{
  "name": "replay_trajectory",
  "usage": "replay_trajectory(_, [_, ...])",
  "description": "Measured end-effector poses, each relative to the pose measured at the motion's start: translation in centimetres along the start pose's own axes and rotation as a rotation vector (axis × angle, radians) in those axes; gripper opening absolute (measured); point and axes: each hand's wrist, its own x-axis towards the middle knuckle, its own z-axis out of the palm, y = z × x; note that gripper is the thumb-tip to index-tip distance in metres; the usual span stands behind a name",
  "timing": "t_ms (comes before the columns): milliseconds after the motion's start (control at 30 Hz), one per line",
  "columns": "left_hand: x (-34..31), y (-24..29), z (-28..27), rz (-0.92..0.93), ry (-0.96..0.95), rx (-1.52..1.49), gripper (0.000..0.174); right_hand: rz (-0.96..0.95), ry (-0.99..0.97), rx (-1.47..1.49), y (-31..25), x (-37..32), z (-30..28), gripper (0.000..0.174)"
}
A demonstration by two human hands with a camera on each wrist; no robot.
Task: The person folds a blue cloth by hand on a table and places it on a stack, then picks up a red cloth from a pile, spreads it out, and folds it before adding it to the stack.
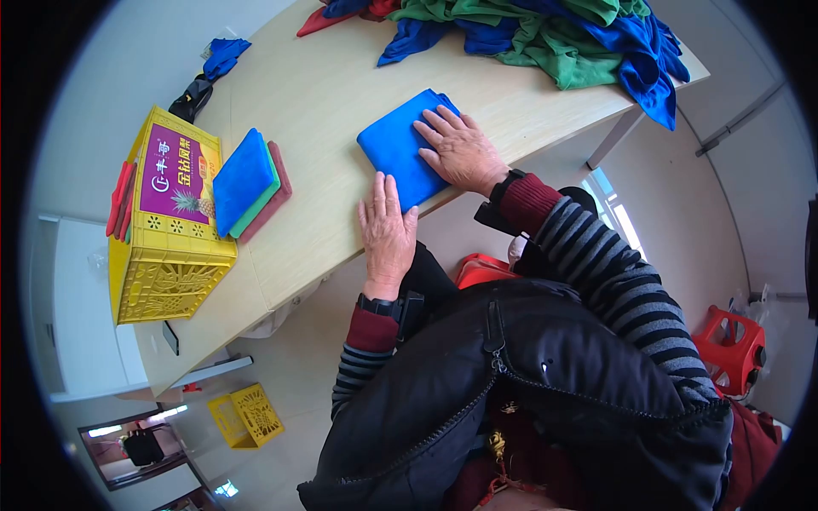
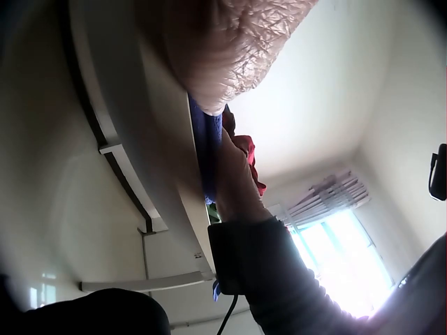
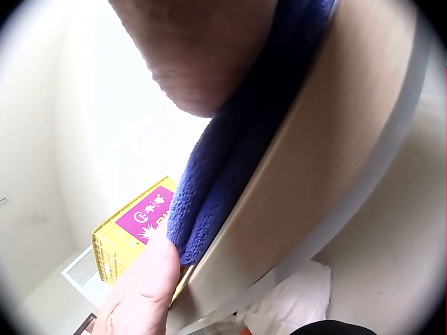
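Observation:
A folded blue towel [image 1: 394,141] lies flat near the front edge of the table, its layered folded side showing in the right wrist view as a thick blue fold [image 3: 209,181]. My right hand [image 1: 462,149] rests on its right part with fingers spread straight. At the towel's near left corner, my left hand [image 1: 388,234] touches it with straight fingertips, the palm over the table edge. In the left wrist view, the left hand [image 2: 223,56] fills the top, with the right hand [image 2: 237,174] beyond it on the towel.
Left on the table, a yellow crate [image 1: 175,264] has folded blue, green and red towels [image 1: 247,183] leaning by it. Loose blue and green towels [image 1: 562,51] are heaped at the far right. A phone [image 1: 171,337] lies near the left end; a red stool [image 1: 728,349] stands on the floor.

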Motion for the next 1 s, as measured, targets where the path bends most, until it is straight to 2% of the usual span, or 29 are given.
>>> replay_trajectory(133, [-0.5, -1.9, -0.2, -0.006, -0.016, 0.015, 0.062, 0.001, -0.020, 0.024, 0.2, -0.4, -0.4, 0.055])
replay_trajectory(233, [0.3, -3.5, -1.0, -0.050, 0.022, -0.093, 0.057, 0.010, -0.041, 0.018, 0.3, -0.4, -0.5, 0.056])
replay_trajectory(367, [4.4, -4.0, -2.3, -0.012, 0.100, -0.064, 0.050, 0.018, -0.052, 0.015, 0.1, -0.3, -0.6, 0.056])
replay_trajectory(533, [10.3, -6.2, 0.6, 0.022, 0.103, -0.154, 0.049, 0.000, -0.015, 0.013, 0.4, -0.2, -0.4, 0.056])
replay_trajectory(633, [12.4, -6.0, 1.1, -0.105, -0.048, -0.319, 0.047, -0.041, -0.066, 0.039, 0.8, 0.3, -0.8, 0.056])
replay_trajectory(800, [9.5, -5.3, 0.0, -0.162, -0.049, -0.197, 0.045, -0.129, -0.101, 0.021, 2.3, 1.2, -1.8, 0.055])
replay_trajectory(933, [6.1, -4.3, -1.0, -0.229, 0.014, -0.151, 0.043, -0.001, -0.151, -0.023, 1.4, 1.5, -2.9, 0.055])
replay_trajectory(1000, [4.9, -3.6, -1.2, -0.280, 0.038, -0.193, 0.043, -0.004, -0.135, 0.124, -0.3, 0.9, -2.9, 0.056])
